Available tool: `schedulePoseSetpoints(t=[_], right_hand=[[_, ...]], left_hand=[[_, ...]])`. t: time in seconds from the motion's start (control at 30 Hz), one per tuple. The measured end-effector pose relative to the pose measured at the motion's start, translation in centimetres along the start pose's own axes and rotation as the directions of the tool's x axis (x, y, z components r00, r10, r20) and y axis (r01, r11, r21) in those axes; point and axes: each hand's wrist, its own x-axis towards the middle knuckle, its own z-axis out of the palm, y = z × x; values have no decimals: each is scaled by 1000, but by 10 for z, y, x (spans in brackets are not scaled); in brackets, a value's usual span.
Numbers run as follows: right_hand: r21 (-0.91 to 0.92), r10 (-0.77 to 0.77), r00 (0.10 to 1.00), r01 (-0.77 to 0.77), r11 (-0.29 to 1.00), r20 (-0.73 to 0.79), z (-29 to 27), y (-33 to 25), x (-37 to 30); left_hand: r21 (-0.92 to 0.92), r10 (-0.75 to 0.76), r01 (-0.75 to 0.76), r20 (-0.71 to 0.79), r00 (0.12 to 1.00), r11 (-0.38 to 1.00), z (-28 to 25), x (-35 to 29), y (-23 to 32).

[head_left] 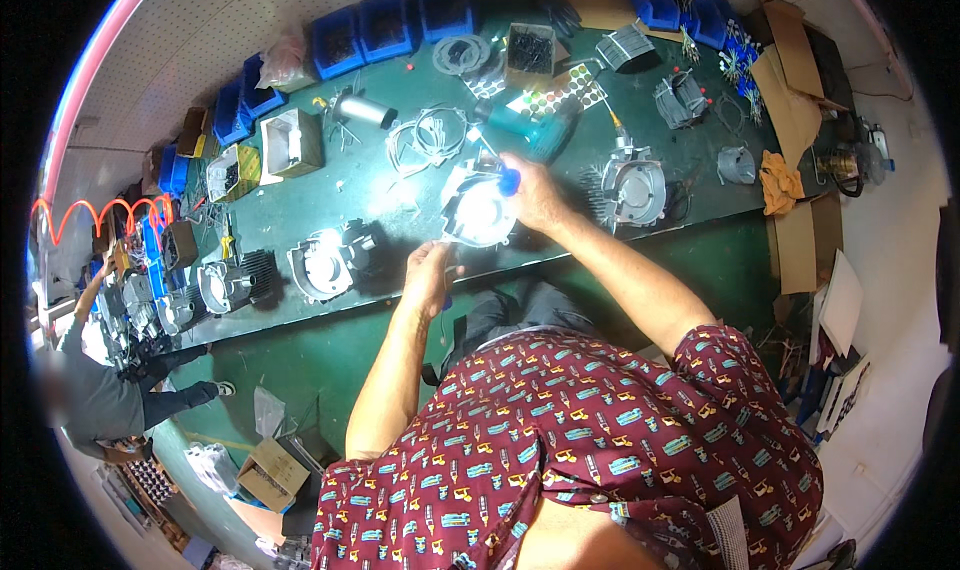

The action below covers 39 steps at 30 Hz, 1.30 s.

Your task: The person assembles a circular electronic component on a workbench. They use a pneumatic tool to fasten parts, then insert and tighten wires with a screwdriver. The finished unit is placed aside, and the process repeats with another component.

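Observation:
In front of me, near the bench edge, a cast metal motor housing (pixel 482 215) lies under a bright glare that washes out its inside. My right hand (pixel 538 198) is at its right upper side, fingers closed round a blue-handled screwdriver (pixel 509 182) whose thin shaft points away from me. At the lower left rim of the housing is my left hand (pixel 428 278), its fingers pinched together. A small dark blue piece shows below that hand; what the fingers hold is too small to tell.
More housings stand along the bench: one right (pixel 635 190), one left (pixel 325 262), several farther left. Behind are a teal power drill (pixel 545 130), coiled cable (pixel 430 138), a silver cylinder (pixel 365 110) and blue bins (pixel 388 25). Another person (pixel 110 390) works at far left.

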Motion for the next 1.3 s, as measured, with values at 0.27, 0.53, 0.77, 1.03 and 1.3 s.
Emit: schedulePoseSetpoints(t=[0.27, 0.53, 0.77, 1.03, 1.3], right_hand=[[-24, 24, 1000, -23, 999, 12, 1, 6, 1], [34, 61, 998, -62, 998, 13, -3, -4, -3], [-3, 0, 1000, 0, 1000, -22, -4, -8, -4], [-29, -3, 1000, 2, 1000, -13, -2, -1, -1], [-19, -23, 1000, 23, 1000, -4, -1, 11, -1]], left_hand=[[171, 155, -162, 49, 987, 972, -13, 16, -10], [636, 684, -546, 38, 728, 546, -4, 13, -30], [818, 815, -573, 297, 498, 52, 2, 5, -17], [403, 341, -343, 78, 937, 848, -9, 13, -14], [31, -24, 18, 186, 982, 999, -9, 14, 0]])
